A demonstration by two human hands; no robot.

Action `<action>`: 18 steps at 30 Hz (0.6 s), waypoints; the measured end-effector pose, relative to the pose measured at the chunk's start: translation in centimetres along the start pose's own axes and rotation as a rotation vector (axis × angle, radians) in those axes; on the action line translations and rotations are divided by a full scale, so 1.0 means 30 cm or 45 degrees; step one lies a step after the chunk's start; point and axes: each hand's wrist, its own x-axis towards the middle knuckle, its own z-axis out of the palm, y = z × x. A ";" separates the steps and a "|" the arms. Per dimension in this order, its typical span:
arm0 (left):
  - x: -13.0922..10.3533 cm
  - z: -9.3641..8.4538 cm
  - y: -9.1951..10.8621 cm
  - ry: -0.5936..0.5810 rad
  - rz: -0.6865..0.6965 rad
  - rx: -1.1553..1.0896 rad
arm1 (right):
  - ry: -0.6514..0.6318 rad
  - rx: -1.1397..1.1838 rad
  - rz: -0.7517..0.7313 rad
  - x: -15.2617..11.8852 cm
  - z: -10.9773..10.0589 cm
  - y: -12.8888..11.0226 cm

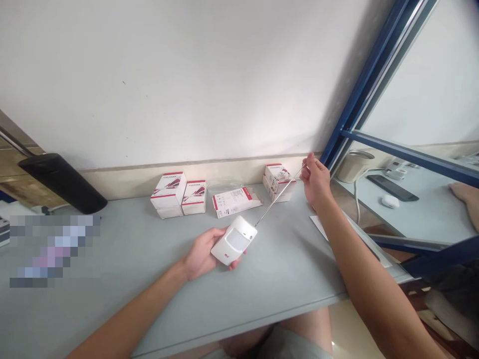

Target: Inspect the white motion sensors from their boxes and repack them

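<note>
A white motion sensor [235, 240] with a curved window and a small red mark on its front is held tilted above the table. My left hand [204, 253] wraps round it from the left and beneath. From its upper right corner a thin metal antenna [279, 197] stretches far out to the upper right. The fingers of my right hand [316, 180] pinch the antenna's far end. Behind the sensor lies an opened flat white and red box [235, 201], with clear plastic beside it.
Small white and red boxes [168, 192] stand along the wall on the left, and more boxes [277, 179] near my right hand. A black device [63, 182] leans at the left. A blue-framed glass partition [374, 99] borders the table's right side. The table [168, 309] ends near my legs.
</note>
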 end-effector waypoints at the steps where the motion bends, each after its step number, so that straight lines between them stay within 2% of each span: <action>1: 0.000 0.000 -0.003 0.006 0.002 0.010 | -0.032 0.013 0.013 0.000 0.000 -0.003; 4: -0.002 0.002 -0.009 0.034 0.009 0.024 | -0.092 0.042 0.049 -0.002 -0.002 -0.005; 13: 0.000 0.034 -0.006 0.031 -0.001 0.014 | -0.046 -0.041 0.079 -0.015 0.007 -0.005; 18: 0.000 0.021 -0.005 -0.004 -0.003 -0.068 | -0.072 -0.012 0.152 -0.014 -0.001 -0.024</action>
